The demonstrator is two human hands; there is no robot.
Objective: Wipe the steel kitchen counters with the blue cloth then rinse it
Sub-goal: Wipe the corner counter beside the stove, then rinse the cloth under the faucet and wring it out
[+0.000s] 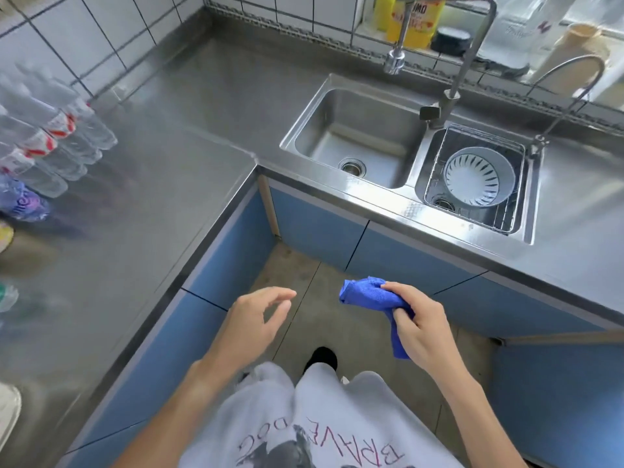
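Blue cloth (369, 300) sits bunched in the right hand (417, 324), near the sink (354, 136); left hand (258, 315) hangs open, holding nothing.

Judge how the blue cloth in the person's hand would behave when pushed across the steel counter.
The blue cloth is probably floppy: it bunches in the right hand and its tail droops below. It looks light, held by fingers alone. It may crumple on the counter unless pressed flat.
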